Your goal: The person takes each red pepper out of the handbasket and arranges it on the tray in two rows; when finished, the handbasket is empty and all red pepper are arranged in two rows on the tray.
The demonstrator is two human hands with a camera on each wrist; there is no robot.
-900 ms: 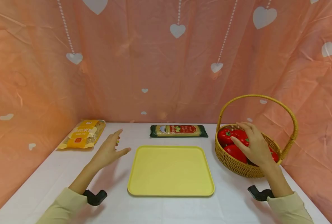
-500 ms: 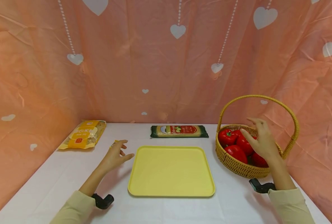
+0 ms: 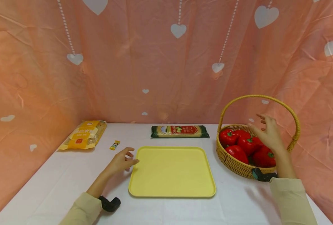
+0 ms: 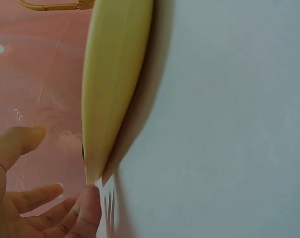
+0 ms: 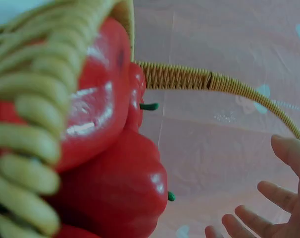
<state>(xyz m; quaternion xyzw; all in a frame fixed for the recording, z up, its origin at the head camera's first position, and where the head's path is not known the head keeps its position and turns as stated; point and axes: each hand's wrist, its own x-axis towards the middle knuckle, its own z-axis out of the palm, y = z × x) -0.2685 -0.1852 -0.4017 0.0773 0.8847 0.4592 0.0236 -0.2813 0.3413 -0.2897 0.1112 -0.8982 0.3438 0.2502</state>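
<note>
My left hand [image 3: 120, 161], fingers relaxed and apart, hovers at nine o'clock of the flat yellow tray [image 3: 172, 172]. At its two o'clock, glossy red peppers [image 3: 247, 145] fill the woven basket [image 3: 233, 166]. My loosely spread right hand [image 3: 269, 133] has drifted right, exposing more peppers; my left has uncovered the sachet [image 3: 115, 145].

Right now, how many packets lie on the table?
3: a yellow bag at far left, a small packet beyond the left hand, a green packet behind the tray. The basket could hide more.
</note>
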